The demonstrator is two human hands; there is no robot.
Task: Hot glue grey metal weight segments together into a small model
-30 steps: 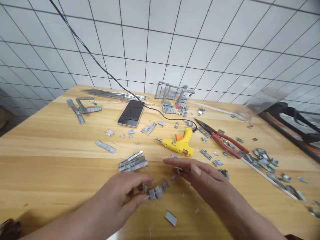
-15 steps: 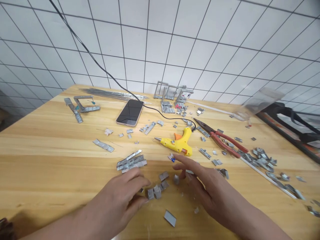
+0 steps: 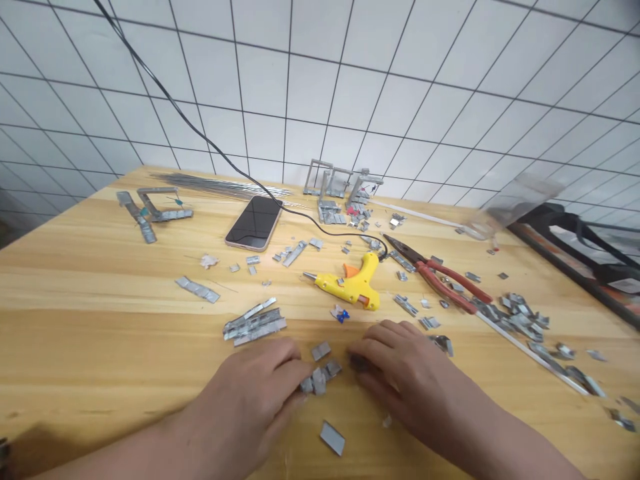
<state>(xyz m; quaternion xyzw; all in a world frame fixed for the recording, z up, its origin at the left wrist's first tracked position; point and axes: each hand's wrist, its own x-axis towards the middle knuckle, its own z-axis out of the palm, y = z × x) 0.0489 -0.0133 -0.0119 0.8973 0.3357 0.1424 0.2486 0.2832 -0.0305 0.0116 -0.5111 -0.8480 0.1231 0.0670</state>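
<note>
Resting palm-down on the pale wooden table point(image 3: 100, 333), the left hand point(image 3: 255, 393) touches a small cluster of grey metal clips point(image 3: 319, 377) with loosely curled fingertips, gripping nothing. The right hand point(image 3: 405, 377), fingers bent, covers a piece just beside that cluster; whether it pinches it cannot be told. A yellow glue gun point(image 3: 353, 287) lies behind.
</note>
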